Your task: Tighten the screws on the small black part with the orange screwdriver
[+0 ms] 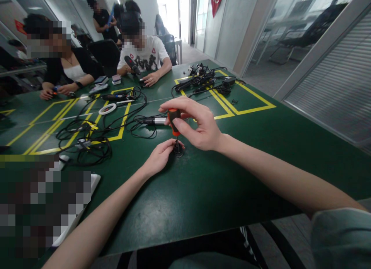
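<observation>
A screwdriver with an orange and black handle stands nearly upright, its thin shaft pointing down. My right hand is closed around the handle from above, thumb on the near side. The shaft reaches into a small dark round part on the green table. My left hand grips this part from its left side with fingers and thumb. The screwdriver's tip is hidden inside the part, so what it touches cannot be seen.
Behind my hands lies a silver and black cylinder with a cable. Tangled black cables and a white ring are on the left. A heap of black devices lies farther back. Two people sit across the green table.
</observation>
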The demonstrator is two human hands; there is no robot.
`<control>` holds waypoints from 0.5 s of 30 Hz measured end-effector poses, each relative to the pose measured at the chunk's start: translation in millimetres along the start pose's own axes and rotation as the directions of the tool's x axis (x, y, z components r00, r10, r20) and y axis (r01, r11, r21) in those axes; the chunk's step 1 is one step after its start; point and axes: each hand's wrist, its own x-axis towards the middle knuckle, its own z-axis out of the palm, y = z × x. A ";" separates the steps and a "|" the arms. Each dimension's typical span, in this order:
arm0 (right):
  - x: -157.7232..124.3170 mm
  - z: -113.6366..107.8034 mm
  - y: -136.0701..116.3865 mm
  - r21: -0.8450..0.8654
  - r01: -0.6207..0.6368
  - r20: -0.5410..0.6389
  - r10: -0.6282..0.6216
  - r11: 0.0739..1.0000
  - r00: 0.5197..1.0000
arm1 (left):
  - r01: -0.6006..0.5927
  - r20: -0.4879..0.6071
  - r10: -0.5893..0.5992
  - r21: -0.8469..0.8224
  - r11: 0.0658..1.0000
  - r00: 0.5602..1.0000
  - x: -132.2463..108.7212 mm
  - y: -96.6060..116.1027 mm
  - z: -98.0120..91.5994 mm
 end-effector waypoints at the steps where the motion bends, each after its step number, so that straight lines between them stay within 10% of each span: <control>1: 0.1 0.4 0.2 -0.007 0.002 0.002 -0.002 1.000 1.000 | -0.002 -0.003 0.002 0.006 1.000 1.000 -0.3 0.1 0.0; 15: -1.6 1.1 2.5 -0.013 0.055 -0.008 -0.056 0.998 0.998 | 0.000 -0.038 0.001 0.020 1.000 0.999 -0.9 -3.2 1.9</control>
